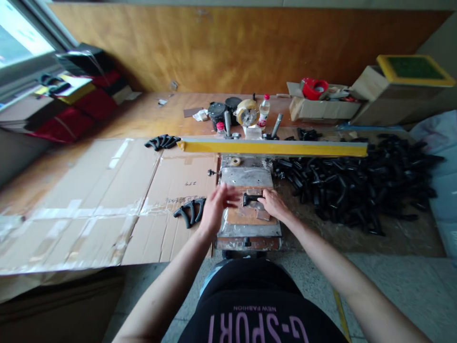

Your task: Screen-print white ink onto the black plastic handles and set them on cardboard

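Note:
A small metal and wood press block (246, 178) stands in front of me. A black curved plastic part (252, 197) lies on its brown top plate. My right hand (273, 205) rests at the part's right end, fingers curled on it. My left hand (218, 206) hovers at the block's left side with fingers stretched out, somewhat blurred. A few of the same black parts (190, 211) lie on the cardboard sheet (89, 205) just left of my left hand.
A large heap of black curved parts (360, 183) covers the table on the right. A yellow-edged bar (273, 146) crosses behind the block. Behind it stand tape rolls, a bottle (264, 110), tins and cardboard boxes (323, 108). More black parts (162, 141) lie farther left.

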Available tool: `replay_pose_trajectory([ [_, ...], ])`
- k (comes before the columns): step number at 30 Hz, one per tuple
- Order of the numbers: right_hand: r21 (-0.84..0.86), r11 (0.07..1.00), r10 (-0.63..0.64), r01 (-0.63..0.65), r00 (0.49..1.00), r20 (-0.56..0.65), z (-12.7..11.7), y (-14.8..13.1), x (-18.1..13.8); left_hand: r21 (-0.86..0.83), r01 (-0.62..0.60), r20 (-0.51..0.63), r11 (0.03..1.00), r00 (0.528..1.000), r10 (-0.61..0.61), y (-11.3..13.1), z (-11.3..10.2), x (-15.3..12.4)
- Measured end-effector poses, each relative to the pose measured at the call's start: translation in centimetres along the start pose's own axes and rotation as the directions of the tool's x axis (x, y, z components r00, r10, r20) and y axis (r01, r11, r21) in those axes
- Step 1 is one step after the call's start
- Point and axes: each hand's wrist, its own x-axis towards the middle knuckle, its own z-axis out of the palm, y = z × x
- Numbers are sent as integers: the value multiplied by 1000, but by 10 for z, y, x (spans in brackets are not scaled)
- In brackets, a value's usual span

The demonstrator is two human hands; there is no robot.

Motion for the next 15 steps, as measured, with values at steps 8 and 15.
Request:
replay_pose_trajectory([
  [8,202,929,-297,310,950,-92,-20,-16,-23,-97,397,-99,912,908,-406,-95,-54,-32],
  [15,-407,830,379,-381,921,-87,-43,147,-18,404,532,-611,745,763,-213,-115,-232,4],
])
